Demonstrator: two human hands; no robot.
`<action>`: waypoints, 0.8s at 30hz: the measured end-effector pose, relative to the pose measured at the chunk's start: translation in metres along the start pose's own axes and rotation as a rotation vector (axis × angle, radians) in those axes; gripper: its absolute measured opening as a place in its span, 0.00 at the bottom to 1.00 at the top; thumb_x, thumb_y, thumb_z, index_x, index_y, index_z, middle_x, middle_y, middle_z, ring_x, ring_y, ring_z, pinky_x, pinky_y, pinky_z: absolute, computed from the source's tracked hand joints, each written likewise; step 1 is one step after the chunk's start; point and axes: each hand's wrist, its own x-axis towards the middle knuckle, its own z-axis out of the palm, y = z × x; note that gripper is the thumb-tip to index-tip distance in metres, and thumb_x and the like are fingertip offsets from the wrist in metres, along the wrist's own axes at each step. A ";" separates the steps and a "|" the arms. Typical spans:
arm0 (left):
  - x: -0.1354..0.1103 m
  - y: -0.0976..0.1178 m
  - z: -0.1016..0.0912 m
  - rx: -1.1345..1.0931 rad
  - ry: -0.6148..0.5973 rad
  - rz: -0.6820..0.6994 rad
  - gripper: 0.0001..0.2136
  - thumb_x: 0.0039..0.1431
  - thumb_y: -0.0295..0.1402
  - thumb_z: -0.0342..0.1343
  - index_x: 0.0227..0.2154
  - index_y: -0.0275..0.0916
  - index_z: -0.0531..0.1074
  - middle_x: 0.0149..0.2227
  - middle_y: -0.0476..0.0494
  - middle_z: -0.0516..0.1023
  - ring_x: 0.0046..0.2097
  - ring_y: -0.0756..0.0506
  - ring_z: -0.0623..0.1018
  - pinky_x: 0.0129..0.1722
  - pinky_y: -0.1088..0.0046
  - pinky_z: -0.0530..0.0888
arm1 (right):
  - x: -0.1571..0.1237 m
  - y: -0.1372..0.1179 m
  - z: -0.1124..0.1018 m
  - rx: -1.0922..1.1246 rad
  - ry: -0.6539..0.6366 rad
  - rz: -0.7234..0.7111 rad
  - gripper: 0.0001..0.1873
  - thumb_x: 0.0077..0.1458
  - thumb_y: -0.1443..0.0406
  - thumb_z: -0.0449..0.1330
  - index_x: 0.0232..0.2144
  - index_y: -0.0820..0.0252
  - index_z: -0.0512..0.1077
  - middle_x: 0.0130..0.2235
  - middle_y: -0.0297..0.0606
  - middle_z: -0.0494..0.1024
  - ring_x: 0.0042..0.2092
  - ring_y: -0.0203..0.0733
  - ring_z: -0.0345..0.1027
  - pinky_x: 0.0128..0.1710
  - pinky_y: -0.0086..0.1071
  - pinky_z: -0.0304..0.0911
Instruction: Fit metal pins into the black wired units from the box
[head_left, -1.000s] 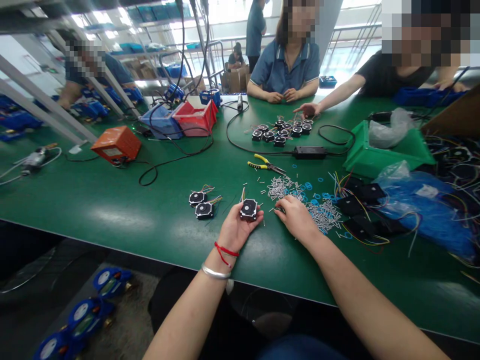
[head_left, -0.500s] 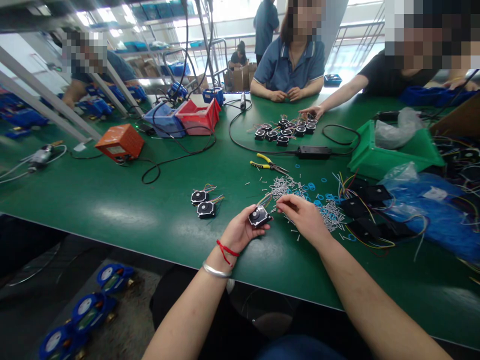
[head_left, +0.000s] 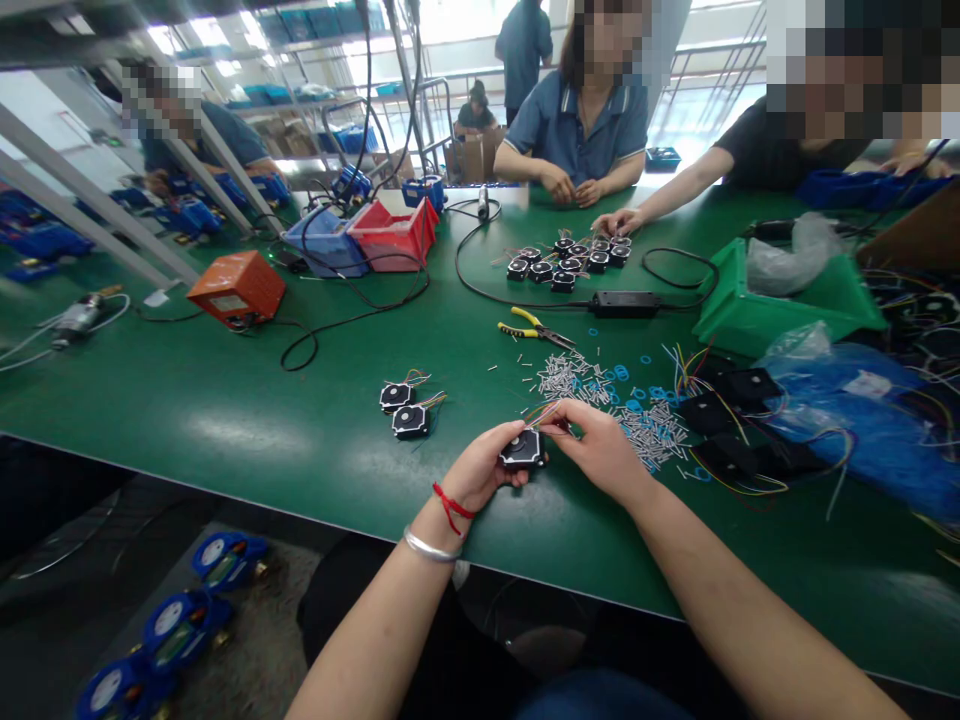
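One black module (head_left: 523,451) is sitting just below the centre of the frame, held in the left hand (head_left: 482,466). The left thumb is pressing by its upper left edge and the fingers are curling beneath, so the module is lying toward the fingertips, beyond the palm. The right hand (head_left: 604,450) is keeping its thumb and fingertips narrowly together at the module's upper right corner, beside the coloured wires (head_left: 543,411); whether they are pinching anything, I cannot tell. Loose screws (head_left: 564,378) and blue rings (head_left: 621,373) are lying just above and right of that hand. Two similar modules (head_left: 409,421) are resting to the left, and yellow-handled pliers (head_left: 541,331) are lying above, near the centre.
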 end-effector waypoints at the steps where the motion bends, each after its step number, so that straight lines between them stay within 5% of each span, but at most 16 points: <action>1: 0.000 0.000 0.000 0.006 0.006 -0.001 0.17 0.57 0.41 0.49 0.40 0.31 0.68 0.30 0.40 0.76 0.20 0.54 0.71 0.17 0.80 0.66 | 0.000 0.000 -0.001 -0.014 0.000 -0.024 0.04 0.56 0.69 0.55 0.32 0.58 0.69 0.35 0.33 0.73 0.38 0.37 0.66 0.39 0.31 0.61; 10: -0.003 0.002 0.001 -0.003 0.114 0.052 0.16 0.56 0.43 0.50 0.37 0.32 0.67 0.29 0.42 0.75 0.20 0.54 0.70 0.18 0.80 0.66 | 0.020 -0.006 -0.012 -0.056 -0.164 -0.068 0.05 0.56 0.71 0.55 0.30 0.60 0.70 0.36 0.35 0.72 0.40 0.35 0.65 0.41 0.29 0.61; 20: 0.000 0.031 0.000 -0.058 0.246 0.155 0.18 0.53 0.45 0.53 0.36 0.33 0.68 0.30 0.42 0.75 0.21 0.53 0.69 0.20 0.77 0.65 | 0.101 -0.018 -0.017 -0.282 -0.604 -0.254 0.08 0.56 0.67 0.55 0.32 0.62 0.74 0.35 0.37 0.75 0.39 0.36 0.68 0.40 0.25 0.61; 24: 0.010 0.041 -0.015 -0.117 0.324 0.066 0.22 0.45 0.50 0.58 0.34 0.35 0.70 0.27 0.41 0.76 0.20 0.50 0.71 0.21 0.74 0.67 | 0.168 0.026 -0.055 -0.378 -0.740 -0.440 0.12 0.59 0.65 0.52 0.42 0.58 0.73 0.41 0.36 0.76 0.42 0.34 0.68 0.45 0.25 0.60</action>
